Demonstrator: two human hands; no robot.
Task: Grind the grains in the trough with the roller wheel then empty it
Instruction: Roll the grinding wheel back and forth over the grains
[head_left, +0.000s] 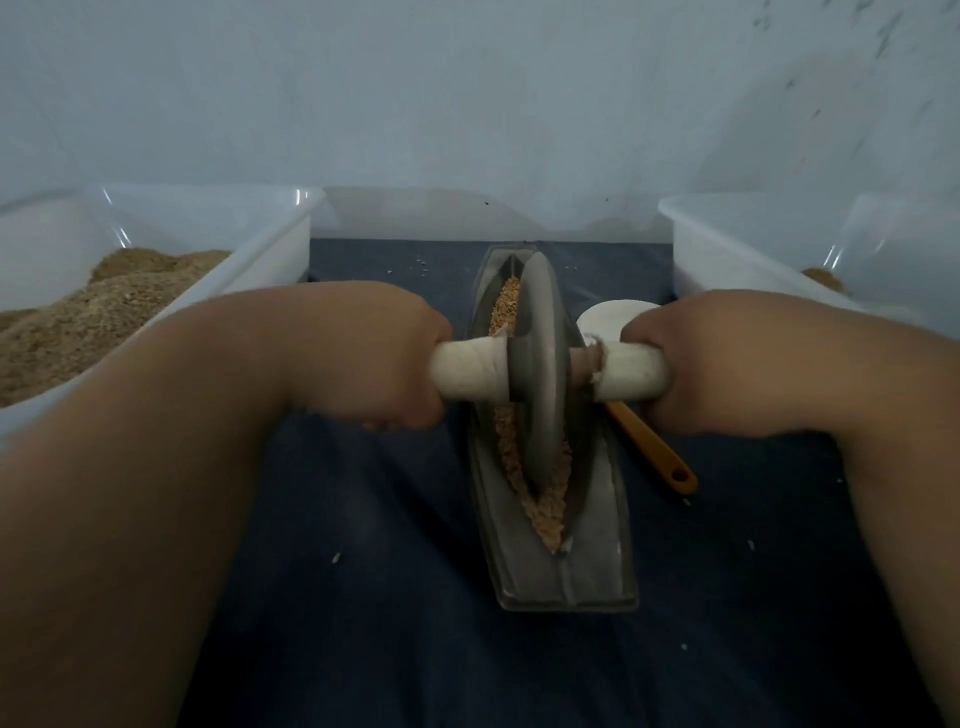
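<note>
Dark counter (363, 597): our left grip (374, 353) and right grip (691, 358) each clench a roller wheel (543, 364) handle, wheel in the trough (597, 519) on the grains (540, 509).

A grey boat-shaped trough (597, 519) lies lengthwise mid-surface, pointing at the far edge. Tan crushed grains (545, 514) line its groove. The dark roller wheel (540, 353) stands upright in it, white handles crosswise.
</note>
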